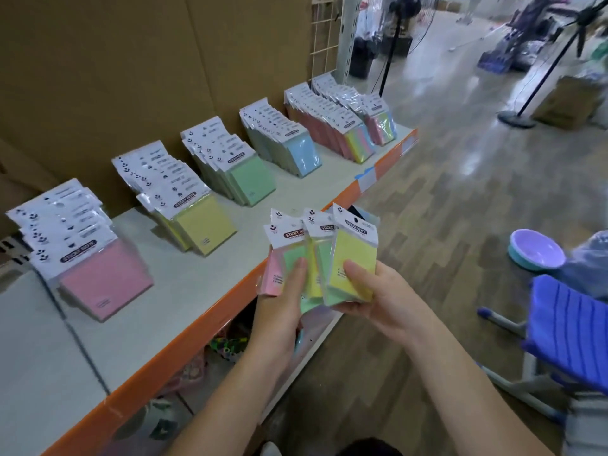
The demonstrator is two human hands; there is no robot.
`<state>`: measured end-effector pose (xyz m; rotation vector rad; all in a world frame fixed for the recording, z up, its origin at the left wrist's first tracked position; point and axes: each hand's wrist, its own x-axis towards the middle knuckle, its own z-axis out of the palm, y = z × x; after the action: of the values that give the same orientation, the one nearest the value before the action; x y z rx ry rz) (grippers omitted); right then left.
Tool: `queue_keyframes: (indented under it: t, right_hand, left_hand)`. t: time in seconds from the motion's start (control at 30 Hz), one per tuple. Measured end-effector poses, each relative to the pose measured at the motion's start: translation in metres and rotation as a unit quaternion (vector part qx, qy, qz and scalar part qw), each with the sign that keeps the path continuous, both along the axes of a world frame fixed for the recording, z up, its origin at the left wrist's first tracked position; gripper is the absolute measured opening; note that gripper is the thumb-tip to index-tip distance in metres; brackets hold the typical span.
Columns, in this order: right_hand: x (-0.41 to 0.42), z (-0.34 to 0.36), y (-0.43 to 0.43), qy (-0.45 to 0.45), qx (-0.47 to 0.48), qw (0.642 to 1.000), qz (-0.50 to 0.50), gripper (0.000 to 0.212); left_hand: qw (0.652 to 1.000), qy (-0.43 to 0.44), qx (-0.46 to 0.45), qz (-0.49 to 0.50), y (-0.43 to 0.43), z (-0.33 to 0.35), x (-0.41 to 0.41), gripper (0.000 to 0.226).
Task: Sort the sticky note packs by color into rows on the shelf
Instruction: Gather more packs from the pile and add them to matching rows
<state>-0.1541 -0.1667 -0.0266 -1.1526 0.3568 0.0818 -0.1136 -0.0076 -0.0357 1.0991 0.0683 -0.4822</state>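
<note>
Obs.: The left hand is gripping a fan of packs, pink and green, just off the front edge of the shelf. Its thumb is pressing on the green face and the fingers are curling behind.

The right hand is pinching a yellow pack at the right of the fan, thumb on the front and fingers wrapping underneath. More green is showing behind it.

On the shelf, rows are leaning toward the back edge. The pink row is sitting nearest the left end, followed by the yellow row, green row and blue row. The mixed-colour rows are sitting at the right end.

Handling, judged: the packs are looking light, with stiff paper blocks inside glossy wrap that is likely making them slippery against each other. The thin card headers are probably bending easily. The better hold is looking like a pinch across the block's lower half, front and back, not the header.
</note>
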Motion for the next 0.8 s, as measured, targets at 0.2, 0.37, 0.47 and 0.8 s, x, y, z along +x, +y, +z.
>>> queue_keyframes:
  t: [0.2, 0.37, 0.47, 0.8]
  right_hand:
    - [0.035, -0.004, -0.041, -0.020, 0.016, 1.000, -0.009, 0.051]
    - [0.073, -0.004, -0.078, -0.010, -0.019, 1.000, 0.009, 0.042]
    - [0.090, -0.001, -0.096, -0.041, -0.104, 0.991, 0.072, 0.031]
    - [0.138, 0.007, -0.110, -0.087, -0.243, 0.904, 0.342, 0.017]
  left_hand:
    - [0.995, -0.050, 0.079, 0.034, -0.030, -0.004, 0.039, 0.032]
    - [0.995, -0.046, 0.073, 0.052, -0.063, -0.008, 0.048, 0.020]
    - [0.996, -0.040, 0.059, 0.053, -0.088, -0.004, 0.047, 0.034]
    - [0.961, -0.030, 0.076, 0.263, -0.099, -0.002, 0.022, 0.050]
